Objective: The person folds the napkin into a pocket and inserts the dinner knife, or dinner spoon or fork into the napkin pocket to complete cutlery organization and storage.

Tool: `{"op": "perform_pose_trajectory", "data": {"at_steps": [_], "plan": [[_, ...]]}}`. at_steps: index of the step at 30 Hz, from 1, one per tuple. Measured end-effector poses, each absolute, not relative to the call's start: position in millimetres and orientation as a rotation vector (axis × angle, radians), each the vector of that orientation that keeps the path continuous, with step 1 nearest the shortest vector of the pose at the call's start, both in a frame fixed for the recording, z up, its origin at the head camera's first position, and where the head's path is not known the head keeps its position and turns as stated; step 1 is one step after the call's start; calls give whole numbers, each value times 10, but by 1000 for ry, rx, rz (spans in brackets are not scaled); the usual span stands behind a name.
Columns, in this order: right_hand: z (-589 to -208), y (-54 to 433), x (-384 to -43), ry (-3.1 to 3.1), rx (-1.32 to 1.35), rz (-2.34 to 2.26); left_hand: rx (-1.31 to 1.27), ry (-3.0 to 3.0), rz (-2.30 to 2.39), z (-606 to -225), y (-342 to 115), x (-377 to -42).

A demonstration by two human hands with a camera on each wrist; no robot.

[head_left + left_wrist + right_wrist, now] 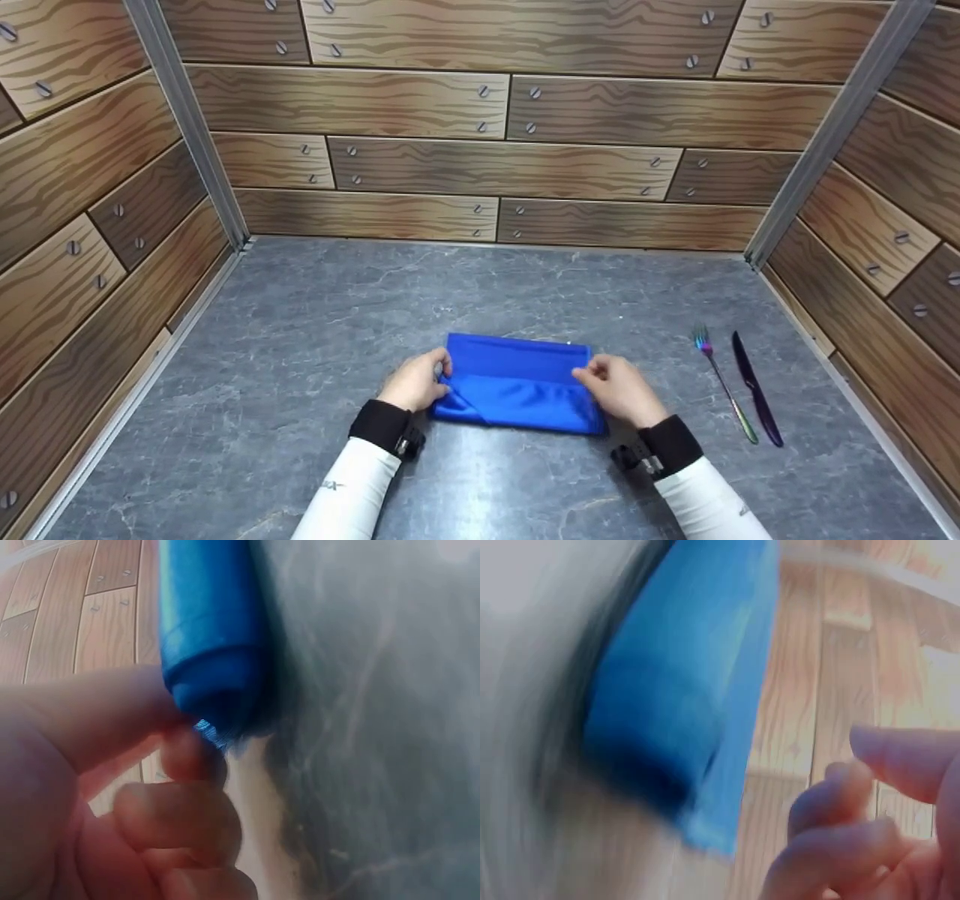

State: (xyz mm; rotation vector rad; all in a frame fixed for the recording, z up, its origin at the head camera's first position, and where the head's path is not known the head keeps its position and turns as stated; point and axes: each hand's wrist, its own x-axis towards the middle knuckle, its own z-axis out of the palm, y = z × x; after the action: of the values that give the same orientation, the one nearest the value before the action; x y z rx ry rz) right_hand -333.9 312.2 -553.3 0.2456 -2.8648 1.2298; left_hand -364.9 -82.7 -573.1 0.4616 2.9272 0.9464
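A shiny blue cloth (517, 397), folded into a flat strip, lies across the grey surface in front of me. At its left end, my left hand (416, 380) pinches the edge between thumb and fingers; in the left wrist view the folded end of the cloth (214, 652) meets the thumb and fingertips. My right hand (619, 386) hovers by the opposite end. Seen from the right wrist, that hand's loosely bent fingers (832, 840) and thumb stand apart from the cloth (667, 690), with nothing between them.
To the right of the cloth lie a rainbow-coloured fork (724, 386) and a dark purple knife (757, 390), side by side. Wood-patterned walls (495, 165) enclose the grey marbled tabletop (285, 337) at the back and both sides.
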Motion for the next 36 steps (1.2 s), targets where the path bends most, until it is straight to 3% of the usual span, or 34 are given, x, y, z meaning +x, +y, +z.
{"op": "perform_pose_trajectory", "data": {"at_steps": [3, 9, 36], "plan": [[-5297, 2871, -3121, -2824, 353, 1462, 568, 2933, 969, -5763, -826, -3677], [-4995, 2625, -2874, -2933, 242, 1694, 669, 2912, 921, -5794, -815, -3705], [-5037, 2697, -2943, -2881, 26, 1864, 566, 2863, 858, -5741, -785, -3616]]}}
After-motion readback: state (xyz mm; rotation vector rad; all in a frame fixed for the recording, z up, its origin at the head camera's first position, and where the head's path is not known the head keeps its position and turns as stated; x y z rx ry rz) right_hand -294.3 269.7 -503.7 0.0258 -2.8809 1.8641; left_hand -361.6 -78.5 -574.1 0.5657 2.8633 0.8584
